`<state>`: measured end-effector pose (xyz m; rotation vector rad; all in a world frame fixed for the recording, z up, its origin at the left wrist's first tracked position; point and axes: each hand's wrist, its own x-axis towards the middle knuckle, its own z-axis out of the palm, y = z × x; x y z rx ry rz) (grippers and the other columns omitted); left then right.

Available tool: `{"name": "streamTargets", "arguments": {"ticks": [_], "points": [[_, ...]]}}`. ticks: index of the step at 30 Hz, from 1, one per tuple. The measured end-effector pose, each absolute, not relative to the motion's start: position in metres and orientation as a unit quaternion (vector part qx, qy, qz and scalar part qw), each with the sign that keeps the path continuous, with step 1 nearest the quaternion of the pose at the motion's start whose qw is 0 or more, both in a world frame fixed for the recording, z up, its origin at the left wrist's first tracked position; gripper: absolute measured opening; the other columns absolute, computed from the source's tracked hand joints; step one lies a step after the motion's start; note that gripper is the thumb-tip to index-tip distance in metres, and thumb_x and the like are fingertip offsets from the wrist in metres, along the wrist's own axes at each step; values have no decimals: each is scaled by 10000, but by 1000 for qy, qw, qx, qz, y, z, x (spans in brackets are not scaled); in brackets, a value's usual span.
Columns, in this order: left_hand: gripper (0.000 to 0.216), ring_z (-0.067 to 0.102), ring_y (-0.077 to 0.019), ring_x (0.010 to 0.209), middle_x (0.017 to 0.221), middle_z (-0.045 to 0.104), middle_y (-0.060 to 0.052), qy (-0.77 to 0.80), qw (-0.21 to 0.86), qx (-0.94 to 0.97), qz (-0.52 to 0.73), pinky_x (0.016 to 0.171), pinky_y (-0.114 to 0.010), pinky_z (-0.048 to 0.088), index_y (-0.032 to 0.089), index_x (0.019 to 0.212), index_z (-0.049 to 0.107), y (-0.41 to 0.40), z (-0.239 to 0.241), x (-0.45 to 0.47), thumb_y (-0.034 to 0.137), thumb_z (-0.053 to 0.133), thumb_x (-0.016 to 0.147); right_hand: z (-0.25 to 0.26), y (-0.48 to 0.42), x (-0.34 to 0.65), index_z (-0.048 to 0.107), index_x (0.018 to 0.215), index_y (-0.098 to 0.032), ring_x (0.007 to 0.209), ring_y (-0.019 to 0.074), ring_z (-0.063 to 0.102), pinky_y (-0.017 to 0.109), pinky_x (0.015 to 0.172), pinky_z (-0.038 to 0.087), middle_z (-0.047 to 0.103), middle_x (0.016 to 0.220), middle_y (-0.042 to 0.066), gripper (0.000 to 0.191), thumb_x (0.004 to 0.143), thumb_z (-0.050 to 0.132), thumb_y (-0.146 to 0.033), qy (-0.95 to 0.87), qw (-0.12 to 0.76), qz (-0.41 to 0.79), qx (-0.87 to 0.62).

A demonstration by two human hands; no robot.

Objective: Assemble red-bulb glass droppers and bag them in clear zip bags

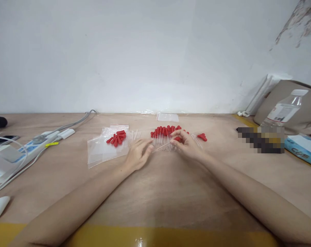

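Note:
Between my two hands lies a glass dropper tube (162,146), slanting up to the right. My left hand (139,153) is closed, thumb and fingers pinched at the tube's lower left end. My right hand (185,144) grips the other end, where a red rubber bulb (176,139) shows between the fingers. Just behind my hands is a row of droppers with red bulbs (163,130), their glass tubes pointing toward me. Loose red bulbs (116,139) rest on clear plastic bags (101,154) to the left, with bare glass tubes (133,135) beside them.
A few red-bulbed droppers (202,137) lie right of my right hand. A small clear bag (167,117) is near the wall. On the left is a power strip (29,148) with cables; on the right are a plastic bottle (284,111) and a blue tissue pack (303,151).

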<state>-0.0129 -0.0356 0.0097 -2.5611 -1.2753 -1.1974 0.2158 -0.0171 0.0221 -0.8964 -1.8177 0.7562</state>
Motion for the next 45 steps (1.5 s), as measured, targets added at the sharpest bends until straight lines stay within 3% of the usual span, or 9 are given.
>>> {"name": "streamTargets", "arguments": {"ticks": [4,11,17,22,26,28,32,39,45], "points": [[252,518,-230,966,985,632,-52,-539,104,-752,-366,862,-392,368,197,949,626,-16,10,-36,352,458,844,44,11,224,539,860,-176,640,118,564,247,590,445,606,719,11,264,720,612,-388,-669,482,369,-429],[252,456,-262,1015,1051,580,-72,-595,160,-730,-295,864,-420,310,222,943,631,-9,3,-44,388,527,785,49,71,195,636,795,-151,693,174,604,277,632,446,659,785,75,213,713,599,-344,-707,330,209,-590],[261,453,-263,1011,1048,572,-79,-587,175,-738,-282,873,-428,289,221,926,638,-13,3,-42,405,505,797,39,75,185,591,1036,-136,879,234,578,329,719,436,637,927,124,426,713,588,-413,-709,309,118,-622],[263,449,-262,1008,1054,564,-80,-589,184,-740,-268,853,-425,295,219,909,636,-13,4,-41,414,496,799,40,53,243,602,1032,-192,829,219,582,322,693,437,645,859,72,336,779,498,-389,-698,310,23,-645],[301,439,-276,1009,1069,552,-93,-605,181,-738,-237,832,-423,306,205,925,614,-10,9,-36,444,495,785,31,47,313,653,976,-183,832,218,585,326,734,439,623,959,94,286,762,524,-323,-710,215,-32,-670],[329,432,-285,1012,1071,545,-106,-616,179,-736,-216,821,-419,314,193,940,600,-5,12,-33,458,494,775,23,48,339,634,1050,-159,875,216,585,322,787,438,597,1034,123,339,770,525,-314,-725,187,-30,-663],[346,424,-311,1014,1050,542,-139,-653,167,-721,-159,826,-431,308,163,906,605,11,20,-26,454,477,769,7,53,359,631,1059,-120,1026,228,540,314,880,407,614,1050,134,344,823,455,-298,-746,182,-17,-641],[370,427,-348,1029,1032,546,-210,-691,180,-695,-78,819,-435,305,68,924,615,28,29,-14,361,442,781,1,52,351,656,823,-180,715,181,603,285,654,455,672,833,60,196,767,523,-312,-703,234,65,-669],[320,460,-333,1037,1031,568,-211,-685,179,-703,-64,828,-418,301,61,952,593,28,29,-13,270,407,799,2,51,350,611,776,-153,639,153,570,266,593,449,635,713,53,135,679,611,-248,-681,312,81,-658]]}}
